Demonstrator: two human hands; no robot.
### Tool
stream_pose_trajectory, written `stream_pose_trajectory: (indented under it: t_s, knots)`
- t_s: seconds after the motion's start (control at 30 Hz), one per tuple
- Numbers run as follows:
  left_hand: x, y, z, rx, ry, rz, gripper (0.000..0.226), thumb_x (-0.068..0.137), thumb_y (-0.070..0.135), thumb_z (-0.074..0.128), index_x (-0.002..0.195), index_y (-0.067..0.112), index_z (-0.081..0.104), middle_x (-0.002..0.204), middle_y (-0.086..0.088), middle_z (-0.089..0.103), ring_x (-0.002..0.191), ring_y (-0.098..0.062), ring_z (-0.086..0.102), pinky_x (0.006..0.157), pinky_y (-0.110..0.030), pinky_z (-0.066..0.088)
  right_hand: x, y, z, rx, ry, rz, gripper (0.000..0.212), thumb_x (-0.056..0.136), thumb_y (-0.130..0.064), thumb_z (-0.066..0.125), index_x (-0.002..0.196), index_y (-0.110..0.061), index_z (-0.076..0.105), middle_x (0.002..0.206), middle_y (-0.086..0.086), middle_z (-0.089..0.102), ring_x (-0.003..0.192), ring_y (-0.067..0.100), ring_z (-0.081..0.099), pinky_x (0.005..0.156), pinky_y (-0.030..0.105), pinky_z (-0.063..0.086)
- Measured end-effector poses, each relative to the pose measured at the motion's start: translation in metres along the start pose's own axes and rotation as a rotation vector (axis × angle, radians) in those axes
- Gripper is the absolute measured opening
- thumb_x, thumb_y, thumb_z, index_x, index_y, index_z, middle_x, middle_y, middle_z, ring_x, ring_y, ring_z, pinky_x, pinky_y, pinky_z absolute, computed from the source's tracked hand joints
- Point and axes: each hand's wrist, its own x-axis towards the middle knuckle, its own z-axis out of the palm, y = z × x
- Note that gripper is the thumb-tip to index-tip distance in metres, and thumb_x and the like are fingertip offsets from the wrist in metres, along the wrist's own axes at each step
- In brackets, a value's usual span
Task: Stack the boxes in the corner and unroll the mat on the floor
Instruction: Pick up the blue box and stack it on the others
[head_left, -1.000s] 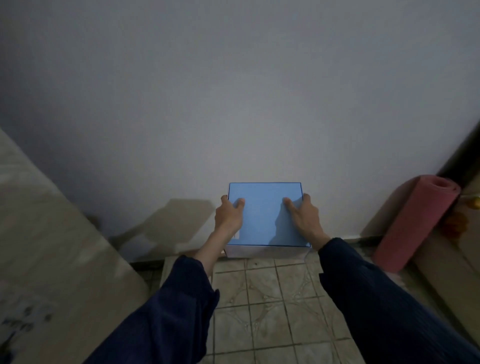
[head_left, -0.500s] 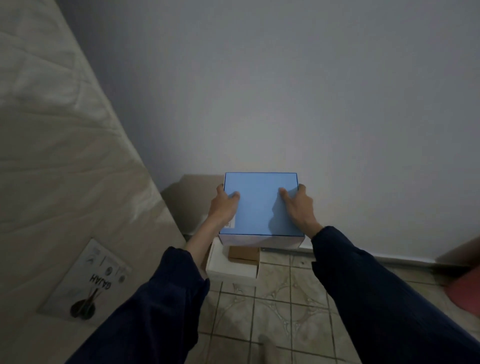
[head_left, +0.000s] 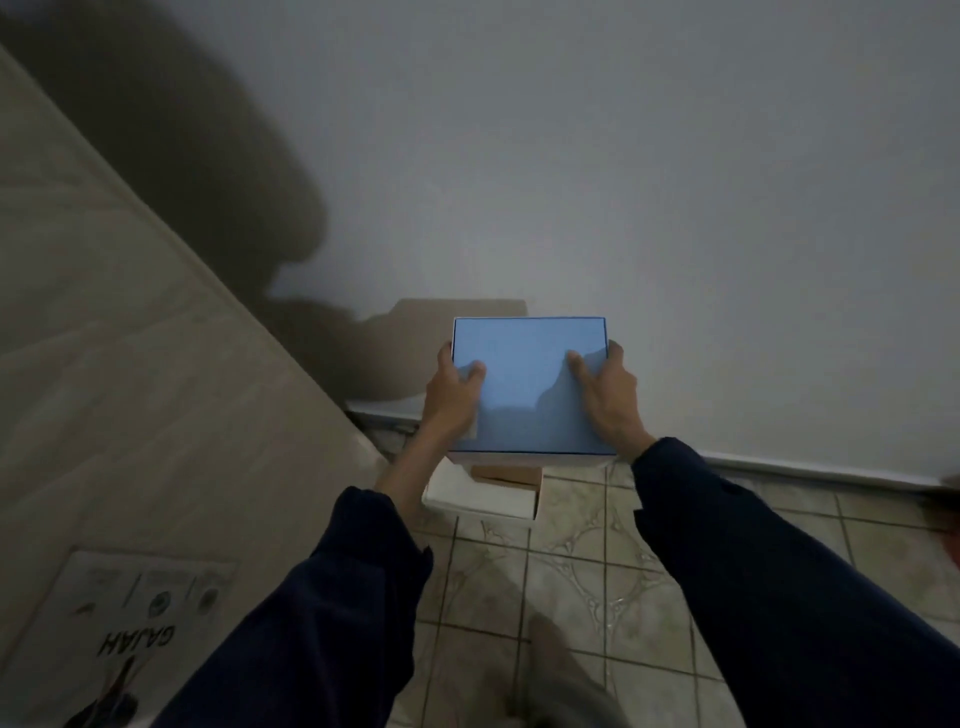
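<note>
A box with a light blue lid (head_left: 527, 382) hangs in front of the wall, carried between both hands. My left hand (head_left: 451, 397) grips its left side with the thumb on the lid. My right hand (head_left: 608, 397) grips the right side the same way. Directly below it, in the corner on the floor, stands a white box (head_left: 483, 499) with a smaller brown cardboard box (head_left: 506, 475) on top; the blue box hides most of both. Only a reddish sliver of the rolled mat (head_left: 949, 512) shows at the right edge.
A mattress (head_left: 130, 389) with a printed label leans on the left and closes off that side of the corner. The white wall (head_left: 623, 182) stands straight ahead. Patterned floor tiles (head_left: 582, 571) spread below, with my foot (head_left: 556, 670) at the bottom.
The view swung left from the rolled mat toward the corner by the mattress. The blue box came along in both hands and now hangs over the white and brown boxes.
</note>
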Motion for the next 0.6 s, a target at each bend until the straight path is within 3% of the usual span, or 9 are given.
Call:
stream_pose_trajectory:
  t_s: [0.2, 0.33, 0.47, 0.53, 0.6]
  knots:
    - [0.064, -0.059, 0.018, -0.017, -0.039, -0.016, 0.046, 0.099, 0.021, 0.040, 0.143, 0.014, 0.025, 0.127, -0.009, 0.051, 0.098, -0.018, 0.050, 0.080, -0.029, 0.040, 0.053, 0.056, 0.057, -0.001, 0.013, 0.074, 0.057, 0.094, -0.032, 0.051, 0.138, -0.003, 0.029, 0.130, 0.022, 0.053, 0.113, 0.036, 0.056, 0.092, 0.043, 0.048]
    - [0.107, -0.115, 0.037, -0.032, -0.079, -0.057, 0.049, 0.099, 0.016, 0.041, 0.145, 0.014, 0.022, 0.128, -0.009, 0.050, 0.104, -0.022, 0.052, 0.087, -0.031, 0.044, 0.086, 0.113, 0.100, 0.009, 0.018, 0.132, 0.056, 0.095, -0.030, 0.050, 0.139, -0.004, 0.028, 0.130, 0.022, 0.051, 0.112, 0.035, 0.055, 0.080, 0.030, 0.042]
    - [0.146, -0.176, 0.063, -0.021, -0.111, -0.111, 0.051, 0.097, 0.014, 0.044, 0.144, 0.015, 0.025, 0.131, -0.009, 0.052, 0.109, -0.024, 0.055, 0.093, -0.032, 0.044, 0.112, 0.179, 0.139, -0.040, 0.034, 0.175, 0.054, 0.096, -0.028, 0.049, 0.139, -0.001, 0.029, 0.131, 0.023, 0.052, 0.116, 0.035, 0.053, 0.064, 0.014, 0.028]
    - [0.162, -0.206, 0.080, -0.004, -0.135, -0.123, 0.049, 0.097, 0.016, 0.044, 0.143, 0.015, 0.027, 0.125, -0.006, 0.053, 0.107, -0.021, 0.053, 0.092, -0.030, 0.042, 0.124, 0.211, 0.154, -0.028, 0.043, 0.186, 0.054, 0.095, -0.028, 0.050, 0.138, -0.001, 0.029, 0.129, 0.021, 0.053, 0.115, 0.035, 0.054, 0.069, 0.014, 0.031]
    - [0.179, -0.236, 0.099, -0.026, -0.141, -0.147, 0.049, 0.097, 0.017, 0.046, 0.143, 0.015, 0.028, 0.129, -0.011, 0.053, 0.114, -0.028, 0.055, 0.096, -0.037, 0.045, 0.137, 0.242, 0.167, -0.007, 0.052, 0.205, 0.055, 0.094, -0.029, 0.051, 0.138, -0.003, 0.030, 0.129, 0.020, 0.053, 0.113, 0.034, 0.055, 0.076, 0.025, 0.038]
